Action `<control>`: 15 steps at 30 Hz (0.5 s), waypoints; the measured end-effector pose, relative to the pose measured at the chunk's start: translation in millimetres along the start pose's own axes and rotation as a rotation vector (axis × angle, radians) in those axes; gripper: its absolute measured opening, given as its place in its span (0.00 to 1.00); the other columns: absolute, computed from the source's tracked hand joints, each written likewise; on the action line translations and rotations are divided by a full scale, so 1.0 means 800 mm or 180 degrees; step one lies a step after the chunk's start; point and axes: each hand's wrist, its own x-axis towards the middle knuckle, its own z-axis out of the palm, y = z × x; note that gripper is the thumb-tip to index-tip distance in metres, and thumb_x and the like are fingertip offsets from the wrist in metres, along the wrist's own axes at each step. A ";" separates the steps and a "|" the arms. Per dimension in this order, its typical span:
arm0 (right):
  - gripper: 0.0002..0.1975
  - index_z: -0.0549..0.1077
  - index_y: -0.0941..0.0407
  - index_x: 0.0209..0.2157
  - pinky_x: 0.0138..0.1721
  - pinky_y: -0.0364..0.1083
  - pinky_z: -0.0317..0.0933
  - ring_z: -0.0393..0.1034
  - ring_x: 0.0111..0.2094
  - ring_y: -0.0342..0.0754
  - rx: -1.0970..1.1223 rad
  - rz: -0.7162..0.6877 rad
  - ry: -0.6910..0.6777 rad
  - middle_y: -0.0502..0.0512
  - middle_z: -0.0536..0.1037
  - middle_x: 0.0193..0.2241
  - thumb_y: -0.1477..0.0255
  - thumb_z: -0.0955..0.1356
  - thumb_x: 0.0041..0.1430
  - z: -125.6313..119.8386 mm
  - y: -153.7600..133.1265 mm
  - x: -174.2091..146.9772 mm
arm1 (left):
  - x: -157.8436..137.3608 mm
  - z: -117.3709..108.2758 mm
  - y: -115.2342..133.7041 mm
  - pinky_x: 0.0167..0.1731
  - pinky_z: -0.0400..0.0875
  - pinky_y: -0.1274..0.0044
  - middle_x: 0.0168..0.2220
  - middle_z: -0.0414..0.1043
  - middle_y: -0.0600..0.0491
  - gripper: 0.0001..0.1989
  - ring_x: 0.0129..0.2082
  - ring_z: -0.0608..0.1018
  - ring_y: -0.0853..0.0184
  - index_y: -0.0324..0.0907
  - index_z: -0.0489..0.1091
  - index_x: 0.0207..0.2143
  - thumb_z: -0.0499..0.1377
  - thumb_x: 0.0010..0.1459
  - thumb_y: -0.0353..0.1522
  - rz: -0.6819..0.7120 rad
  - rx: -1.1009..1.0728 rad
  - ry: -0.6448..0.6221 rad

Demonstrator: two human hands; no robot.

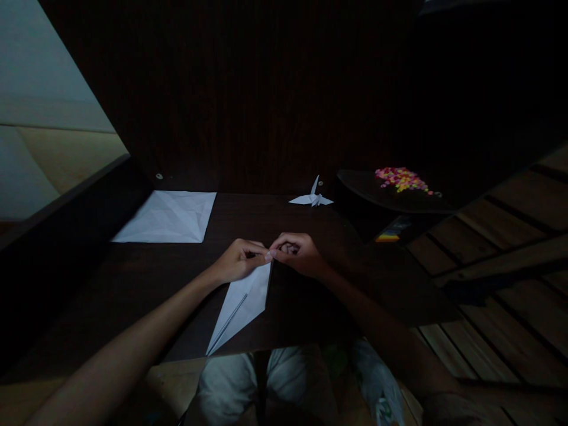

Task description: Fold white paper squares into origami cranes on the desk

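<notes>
A white folded paper (242,303), long and kite-shaped, lies slantwise on the dark desk with a slit down its near half. At its far tip, my left hand (243,259) pinches the paper between thumb and fingers. My right hand (296,253) is closed at the same tip, its thumb and forefinger meeting the left fingertips, the other fingers curled in. The fingers hide the tip itself. Beyond my hands stands a small white origami crane (313,198) with spread wings.
A flat creased white sheet (171,218) lies at the back left. On the right, a dark curved shelf (364,188) bears a heap of small colourful pieces (403,178). A dark panel (248,94) rises behind the desk, and a low side board (66,236) borders its left.
</notes>
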 end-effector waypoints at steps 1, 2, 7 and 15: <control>0.07 0.75 0.59 0.26 0.19 0.39 0.46 0.52 0.19 0.37 -0.0008 -0.0006 -0.0017 0.47 0.67 0.19 0.69 0.70 0.49 0.000 0.000 0.000 | 0.000 0.000 0.000 0.22 0.56 0.80 0.21 0.61 0.55 0.18 0.23 0.64 0.72 0.35 0.75 0.25 0.57 0.58 0.40 0.0008 0.0001 -0.0025; 0.07 0.74 0.59 0.26 0.19 0.38 0.46 0.52 0.19 0.37 -0.0009 -0.0006 -0.0040 0.47 0.66 0.19 0.69 0.70 0.49 0.000 0.000 0.000 | 0.000 0.000 -0.001 0.22 0.56 0.80 0.21 0.61 0.55 0.18 0.23 0.63 0.73 0.35 0.75 0.24 0.57 0.58 0.40 0.0019 0.0010 -0.0046; 0.08 0.72 0.59 0.23 0.19 0.38 0.47 0.53 0.19 0.36 0.0090 0.0040 -0.0023 0.45 0.66 0.17 0.69 0.70 0.49 0.004 0.000 -0.001 | 0.000 0.001 -0.003 0.22 0.57 0.80 0.21 0.62 0.55 0.17 0.22 0.64 0.73 0.35 0.76 0.26 0.57 0.58 0.39 0.0011 0.0107 -0.0119; 0.10 0.70 0.58 0.25 0.19 0.38 0.48 0.54 0.19 0.37 0.0141 0.0163 0.0377 0.45 0.65 0.18 0.66 0.70 0.50 0.002 0.000 0.002 | 0.003 0.000 0.001 0.29 0.65 0.79 0.29 0.74 0.50 0.13 0.29 0.73 0.68 0.37 0.78 0.30 0.61 0.55 0.39 0.0085 -0.0061 0.0666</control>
